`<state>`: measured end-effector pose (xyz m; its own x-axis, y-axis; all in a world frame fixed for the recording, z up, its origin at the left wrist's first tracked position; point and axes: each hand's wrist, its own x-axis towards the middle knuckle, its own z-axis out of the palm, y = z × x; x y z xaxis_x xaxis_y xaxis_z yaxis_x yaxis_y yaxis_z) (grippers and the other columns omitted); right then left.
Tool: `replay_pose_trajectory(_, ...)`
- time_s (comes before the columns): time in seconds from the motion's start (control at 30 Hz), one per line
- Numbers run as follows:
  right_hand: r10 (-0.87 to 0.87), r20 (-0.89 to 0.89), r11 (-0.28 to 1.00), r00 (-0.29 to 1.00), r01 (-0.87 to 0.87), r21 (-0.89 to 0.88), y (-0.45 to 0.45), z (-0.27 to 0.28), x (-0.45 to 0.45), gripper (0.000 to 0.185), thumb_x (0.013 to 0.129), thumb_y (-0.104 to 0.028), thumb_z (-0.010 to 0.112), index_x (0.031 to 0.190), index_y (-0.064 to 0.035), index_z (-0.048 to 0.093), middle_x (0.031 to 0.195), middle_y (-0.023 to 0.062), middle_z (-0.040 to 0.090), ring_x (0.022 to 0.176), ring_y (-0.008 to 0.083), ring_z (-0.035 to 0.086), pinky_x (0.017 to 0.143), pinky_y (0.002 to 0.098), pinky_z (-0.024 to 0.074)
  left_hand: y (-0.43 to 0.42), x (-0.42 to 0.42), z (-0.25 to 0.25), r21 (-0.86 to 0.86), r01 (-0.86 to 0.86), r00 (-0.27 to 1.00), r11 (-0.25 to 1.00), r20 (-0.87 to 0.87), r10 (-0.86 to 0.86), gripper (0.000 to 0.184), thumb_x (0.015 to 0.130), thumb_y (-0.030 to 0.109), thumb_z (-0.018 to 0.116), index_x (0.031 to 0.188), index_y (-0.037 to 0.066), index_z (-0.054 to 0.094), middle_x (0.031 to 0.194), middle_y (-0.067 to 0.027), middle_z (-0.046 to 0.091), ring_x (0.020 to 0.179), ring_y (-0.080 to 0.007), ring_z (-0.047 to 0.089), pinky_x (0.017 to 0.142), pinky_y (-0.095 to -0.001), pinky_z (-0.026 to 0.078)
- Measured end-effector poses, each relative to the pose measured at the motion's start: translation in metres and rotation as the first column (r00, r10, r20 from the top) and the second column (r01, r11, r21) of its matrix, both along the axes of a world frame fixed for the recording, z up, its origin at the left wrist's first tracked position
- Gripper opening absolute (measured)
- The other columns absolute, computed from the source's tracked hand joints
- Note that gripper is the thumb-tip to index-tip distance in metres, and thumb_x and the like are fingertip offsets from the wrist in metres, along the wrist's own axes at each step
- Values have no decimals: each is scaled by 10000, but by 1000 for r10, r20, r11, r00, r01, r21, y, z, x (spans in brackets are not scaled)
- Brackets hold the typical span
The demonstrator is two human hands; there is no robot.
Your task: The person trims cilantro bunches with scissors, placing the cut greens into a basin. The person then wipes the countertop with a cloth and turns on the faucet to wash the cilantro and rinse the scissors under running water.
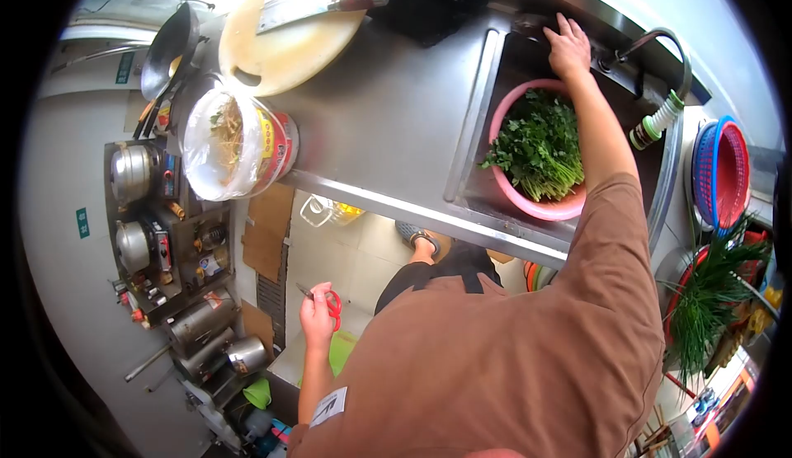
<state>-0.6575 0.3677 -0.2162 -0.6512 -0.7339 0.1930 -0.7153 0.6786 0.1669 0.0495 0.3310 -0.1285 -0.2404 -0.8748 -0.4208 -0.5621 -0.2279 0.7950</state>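
Red-handled scissors are held in my left hand, low beside my body and away from the counter. My right hand reaches over the sink to its back edge, fingers spread, near the base of the faucet. Whether its fingertips touch something there is hard to see. Below my right forearm a pink basin stands in the sink, full of leafy green herbs with their cut stems toward my body.
A cleaver lies on a round cutting board at the back left. A lined bucket stands at the counter's left end. Colored baskets and long green stalks are at the right. Pots fill a shelf at the left.
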Motion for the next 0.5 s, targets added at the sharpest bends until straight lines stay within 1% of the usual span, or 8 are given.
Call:
replay_pose_trajectory(0.03,74,-75,977,994,-88,-195,9,-11,1,444,814,-73,547,1229,-187,655,1413,122,509,1302,311,475,1077,407,396,1,-2,-1,2,-7,1000,1000,-12,7,296,1042,224,455,1055,-31,605,1136,-120,645,994,-157,605,867,-315,512)
replay_pose_trajectory(0.13,67,2,877,998,-58,-477,63,-36,18,426,768,-38,569,1173,-125,669,1286,127,593,1188,320,554,1023,424,444,0,-7,-10,-9,10,1000,1000,-22,-10,298,1039,223,460,1070,-33,609,1122,-118,652,993,-155,606,859,-312,510)
replay_pose_trajectory(0.17,-25,52,842,998,49,-536,85,-56,11,410,772,-55,568,1170,-84,663,1270,150,600,1172,332,562,1022,428,441,-1,-10,-12,-7,14,999,1000,-29,-14,298,1039,223,460,1070,-33,609,1122,-118,652,993,-155,606,859,-312,510)
replay_pose_trajectory(0.2,-159,65,840,985,170,-515,105,-65,5,420,781,-66,568,1194,-49,641,1265,159,595,1166,342,559,1010,435,444,-2,-14,-12,11,39,999,999,-5,-39,296,1037,223,464,1068,-29,616,1113,-115,657,990,-152,606,852,-305,507)
replay_pose_trajectory(0.23,-301,179,780,937,350,-519,121,-67,6,467,793,-83,569,1257,-35,598,1267,183,579,1160,352,551,1004,442,440,-3,-18,-12,31,65,998,997,21,-66,294,1035,223,468,1066,-24,623,1103,-111,662,987,-148,607,846,-299,505)
replay_pose_trajectory(0.33,-375,145,706,915,384,-595,160,-80,-16,537,790,-59,559,1326,-38,545,1273,184,567,1189,345,528,1043,422,408,-8,-34,-12,-6,117,993,993,34,-117,289,1032,225,476,1046,-14,638,1094,-94,668,971,-143,605,839,-298,501)
replay_pose_trajectory(0.43,-160,-79,678,984,51,-734,187,-75,-42,634,746,90,515,1368,-29,500,1261,214,558,1199,356,521,1051,435,399,-10,-47,-1,-18,145,988,989,49,-144,295,1033,228,475,1028,-10,648,1088,-75,667,952,-136,597,827,-293,493)
replay_pose_trajectory(0.5,-2,-230,792,973,-139,-595,200,-43,-66,671,735,132,475,1383,-41,487,1292,204,553,1212,354,521,1059,431,397,-11,-52,7,-23,160,986,987,59,-158,293,1033,226,475,1029,-9,650,1080,-72,668,930,-126,589,807,-287,489)
